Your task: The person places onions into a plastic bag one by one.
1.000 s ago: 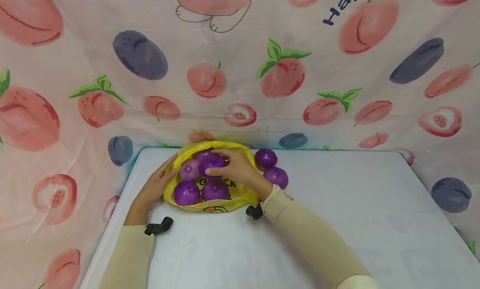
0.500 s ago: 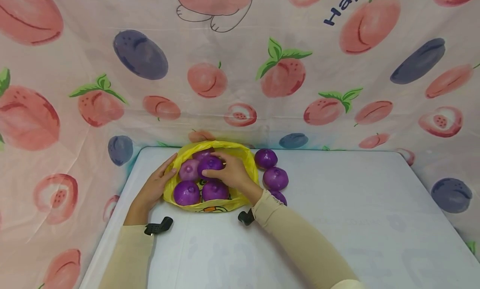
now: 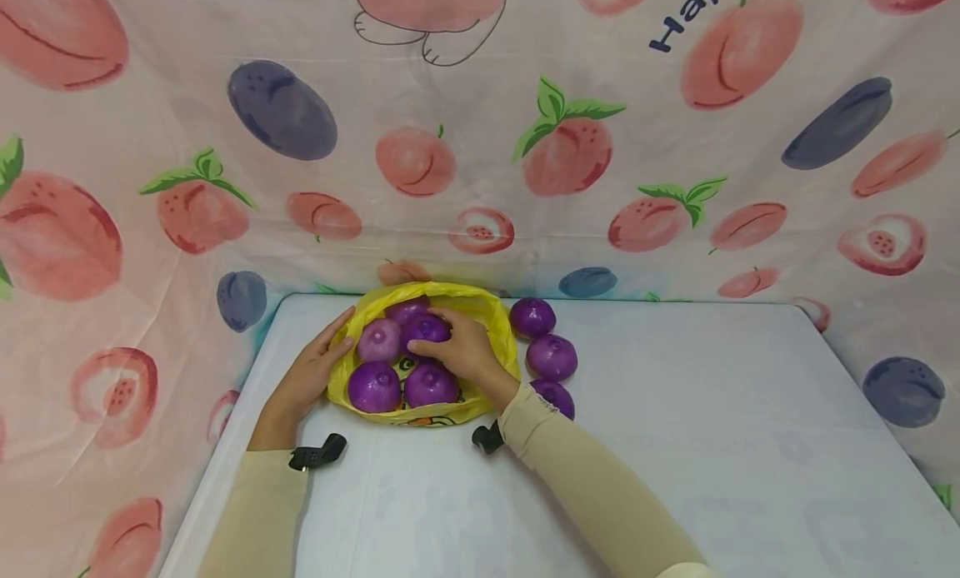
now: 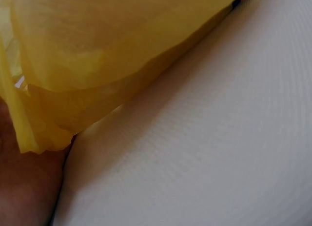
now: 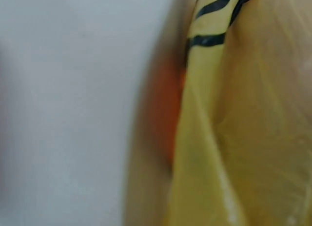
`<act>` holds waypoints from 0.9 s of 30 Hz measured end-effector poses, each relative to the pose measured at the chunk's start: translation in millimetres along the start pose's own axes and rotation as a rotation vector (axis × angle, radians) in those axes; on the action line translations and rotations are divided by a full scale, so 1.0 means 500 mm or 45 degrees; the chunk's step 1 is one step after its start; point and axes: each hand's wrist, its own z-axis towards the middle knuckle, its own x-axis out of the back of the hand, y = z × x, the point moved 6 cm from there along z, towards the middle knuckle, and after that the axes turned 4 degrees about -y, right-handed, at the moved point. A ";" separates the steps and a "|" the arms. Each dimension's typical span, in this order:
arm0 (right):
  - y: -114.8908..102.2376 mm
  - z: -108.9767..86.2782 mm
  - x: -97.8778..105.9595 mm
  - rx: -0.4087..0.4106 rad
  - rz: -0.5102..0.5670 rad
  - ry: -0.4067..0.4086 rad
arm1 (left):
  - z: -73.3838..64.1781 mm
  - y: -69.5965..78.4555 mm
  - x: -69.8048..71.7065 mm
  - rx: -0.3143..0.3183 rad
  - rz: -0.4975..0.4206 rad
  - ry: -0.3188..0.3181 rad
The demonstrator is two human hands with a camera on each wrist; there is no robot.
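Note:
A yellow plastic bag (image 3: 491,407) lies with its mouth spread wide on the white table. Inside it are several purple onions, among them a pale one (image 3: 378,340) and two darker ones at the front, one at the left (image 3: 374,387) and one at the right (image 3: 431,385). My right hand (image 3: 463,343) reaches over the bag's right side and grips a dark purple onion (image 3: 423,331) between thumb and fingers. On the left side of the bag, my left hand (image 3: 309,374) rests against the rim with its fingers extended. Both wrist views show mostly yellow plastic and table.
Right of the bag, three more purple onions stand in a row on the table: a back one (image 3: 532,317), a middle one (image 3: 552,357) and a front one (image 3: 556,398), partly behind my right sleeve. A fruit-printed cloth (image 3: 480,128) hangs behind the table (image 3: 675,445).
My right hand has moved slightly left and down inside the bag with the onion. The front onion of the row has come into view from behind the sleeve. My left hand stays put.

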 end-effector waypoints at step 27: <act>0.033 0.010 -0.016 0.016 -0.032 -0.035 | 0.005 -0.007 0.000 0.010 -0.028 0.004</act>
